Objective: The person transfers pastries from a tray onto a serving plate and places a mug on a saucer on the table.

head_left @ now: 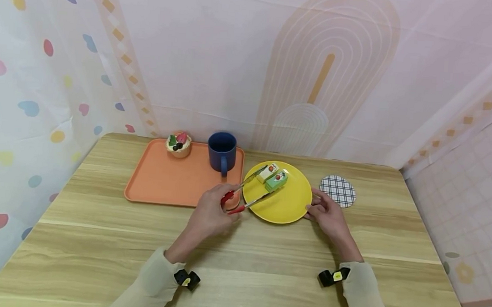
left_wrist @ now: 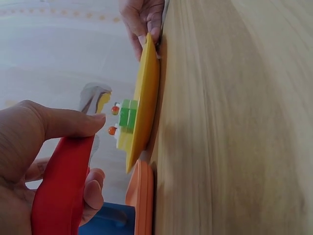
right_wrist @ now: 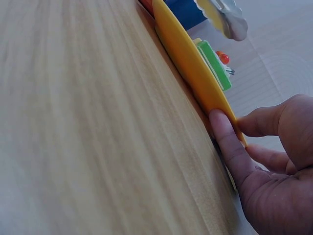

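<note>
My left hand (head_left: 213,212) grips a pair of food tongs (left_wrist: 63,183) by the red handles. The metal arms spread apart over the left part of a yellow plate (head_left: 292,200), one on each side of two small toy cake slices. One is a green cake slice (head_left: 276,181), the other a cream-white cake slice (head_left: 267,172); both carry a red ball on top and sit side by side on the plate. In the wrist views the tongs' scalloped tip stands above the slices, apart from them. My right hand (head_left: 329,215) pinches the plate's right rim between thumb and fingers.
Left of the plate lies an orange tray (head_left: 162,181), bearing a toy cupcake (head_left: 179,146) and a dark blue mug (head_left: 222,149). A round checked coaster (head_left: 338,191) is just beyond my right hand. A patterned curtain (head_left: 217,75) hangs behind the wooden table (head_left: 262,288).
</note>
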Demonstrator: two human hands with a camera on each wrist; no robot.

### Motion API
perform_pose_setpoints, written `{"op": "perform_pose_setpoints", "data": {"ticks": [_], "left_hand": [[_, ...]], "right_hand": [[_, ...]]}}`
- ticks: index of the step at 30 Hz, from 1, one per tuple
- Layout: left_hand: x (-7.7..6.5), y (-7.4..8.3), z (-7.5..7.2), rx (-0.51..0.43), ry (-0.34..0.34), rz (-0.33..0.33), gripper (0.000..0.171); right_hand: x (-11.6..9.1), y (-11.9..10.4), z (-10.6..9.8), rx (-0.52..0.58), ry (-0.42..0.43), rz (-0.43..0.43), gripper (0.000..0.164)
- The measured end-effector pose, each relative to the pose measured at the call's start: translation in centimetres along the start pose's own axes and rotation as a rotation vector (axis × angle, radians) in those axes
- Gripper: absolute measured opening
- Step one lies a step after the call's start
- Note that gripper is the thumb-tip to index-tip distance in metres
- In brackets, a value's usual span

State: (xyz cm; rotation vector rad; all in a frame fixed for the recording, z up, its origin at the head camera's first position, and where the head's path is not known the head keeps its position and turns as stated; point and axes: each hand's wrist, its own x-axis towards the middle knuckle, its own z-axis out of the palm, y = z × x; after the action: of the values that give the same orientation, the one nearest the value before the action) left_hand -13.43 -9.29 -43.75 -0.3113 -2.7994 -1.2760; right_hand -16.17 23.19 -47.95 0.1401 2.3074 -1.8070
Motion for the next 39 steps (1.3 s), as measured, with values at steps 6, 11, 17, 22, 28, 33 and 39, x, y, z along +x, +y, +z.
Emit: {"op": "perform_pose_setpoints", "data": {"ticks": [6,11,17,22,28,33,39], "left_hand": [[-0.2,-0.3,-0.6,0.001,0.019,-0.007,0.071],[-0.3,-0.6,-1.1,0.003,0.046,0.005,0.07],[-0.4,-1.0,-1.7,0.008,0.091,0.035,0.069],[-0.4,-1.2,-2.3,0.006,0.119,0.057,0.068],[-0.4,-1.3,-3.1,-0.004,0.145,0.063,0.064],[-0.2,-1.6,-3.8,-0.003,0.186,0.078,0.065],[0.1,-2.1,-4.7,-0.003,0.234,0.08,0.067]], "right_hand": [[0.0,-0.1,0.0,-0.001,0.002,0.001,0.059],[0.1,-0.2,0.1,-0.007,0.002,0.002,0.059],[0.2,0.0,0.2,-0.007,0.007,0.007,0.058],[0.1,0.2,0.1,-0.002,0.004,0.005,0.058],[-0.1,0.1,0.0,0.005,0.002,0.001,0.059],[-0.1,0.1,0.0,0.004,0.003,0.001,0.058],[-0.1,0.0,0.0,0.006,0.003,0.002,0.059]]}}
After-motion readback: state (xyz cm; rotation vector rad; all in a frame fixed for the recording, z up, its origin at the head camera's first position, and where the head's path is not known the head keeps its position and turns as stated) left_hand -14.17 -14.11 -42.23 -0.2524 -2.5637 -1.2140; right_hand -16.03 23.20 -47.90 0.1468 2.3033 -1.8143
